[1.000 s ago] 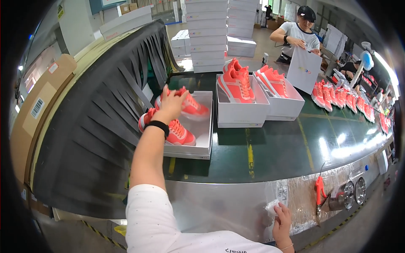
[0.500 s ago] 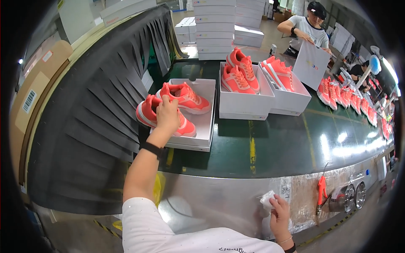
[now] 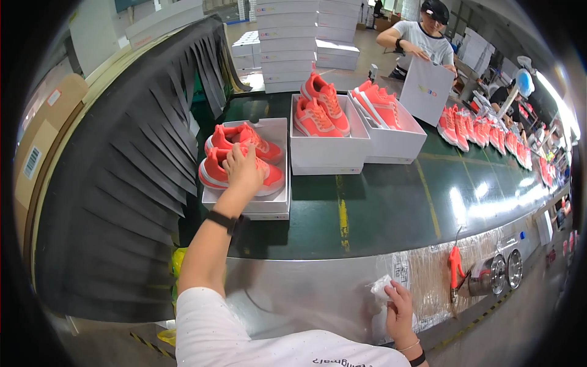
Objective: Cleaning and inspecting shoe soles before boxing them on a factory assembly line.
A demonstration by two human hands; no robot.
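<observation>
My left hand (image 3: 246,174) reaches over an open white shoebox (image 3: 276,207) at the left. Its fingers curl over the lace area of the nearer coral sneaker (image 3: 211,169). A second coral sneaker (image 3: 265,147) lies beside it on the far side, its toe also pointing right. How deep my fingertips reach into the nearer shoe is hidden. Low at the right, over the metal ledge, my right hand (image 3: 400,311) pinches a small crumpled white wad (image 3: 380,287) that looks like tissue or cloth.
Two more open shoeboxes (image 3: 330,150) with coral sneakers stand on the green belt (image 3: 391,202). Black strip curtains (image 3: 116,183) hang at the left. An orange-handled tool (image 3: 455,266) and metal canisters (image 3: 489,275) lie at the right. Across the belt, a person (image 3: 422,43) holds a white lid.
The view has shifted, so the boxes appear further left. The nearer sneaker now sits further inside its box, alongside the other. My left fingers have moved from its collar to its laces.
</observation>
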